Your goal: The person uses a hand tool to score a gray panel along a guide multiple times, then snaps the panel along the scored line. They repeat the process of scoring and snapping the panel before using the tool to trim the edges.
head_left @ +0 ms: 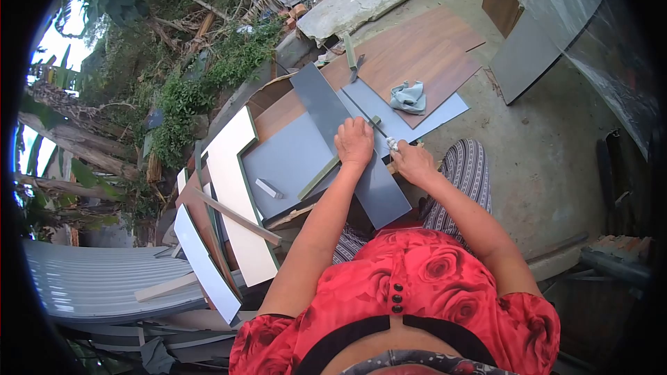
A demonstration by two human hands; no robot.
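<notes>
A long dark grey board (321, 101) lies slanted across my lap and the boards in front of me. My left hand (355, 142) rests on its middle with the fingers curled down over it, gripping it. Just to the right of the board, my right hand (414, 162) pinches a small crumpled white cloth (392, 144) close to the board's edge. My right fingertips are partly hidden. Farther forward, a crumpled light blue cloth (408, 98) lies on a brown wood-grain board (438, 55).
Light grey-blue panels (285, 160) lie beneath the dark board, with a small white block (269, 188) on one. White and brown offcuts (236, 201) are piled at left beside corrugated metal (104, 281). At right, a grey panel (531, 59) and clear plastic sheeting (611, 48) stand over the concrete floor (535, 167).
</notes>
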